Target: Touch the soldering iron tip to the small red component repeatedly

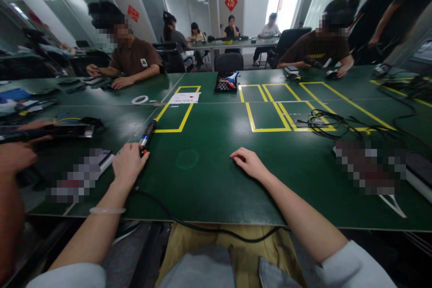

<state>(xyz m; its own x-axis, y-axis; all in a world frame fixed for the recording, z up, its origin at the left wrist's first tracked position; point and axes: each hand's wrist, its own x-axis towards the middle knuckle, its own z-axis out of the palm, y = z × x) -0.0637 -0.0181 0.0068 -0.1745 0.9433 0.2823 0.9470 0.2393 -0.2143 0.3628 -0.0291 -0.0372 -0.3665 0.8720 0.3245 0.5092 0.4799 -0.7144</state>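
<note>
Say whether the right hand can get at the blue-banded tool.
Probably yes: the right hand looks empty, and no object seems to block its way across the tabletop, though the left hand covers the near end of the blue-banded tool.

Bare green table [202, 184] lies between the person's left hand [130, 164] and right hand [249, 162], and from here I see that lane running on toward 12 o'clock, past flat yellow tape, until a tool tray [226, 83] blocks it. At 10 o'clock the tool [146, 135] in the left hand bars the way; a co-worker's hand [16, 157] crowds 9. There's passage at 1, over more flat tape. A cable tangle [324, 121] obstructs 2 o'clock, and at 6 a black cord [199, 228] crosses below the table's edge.
</note>
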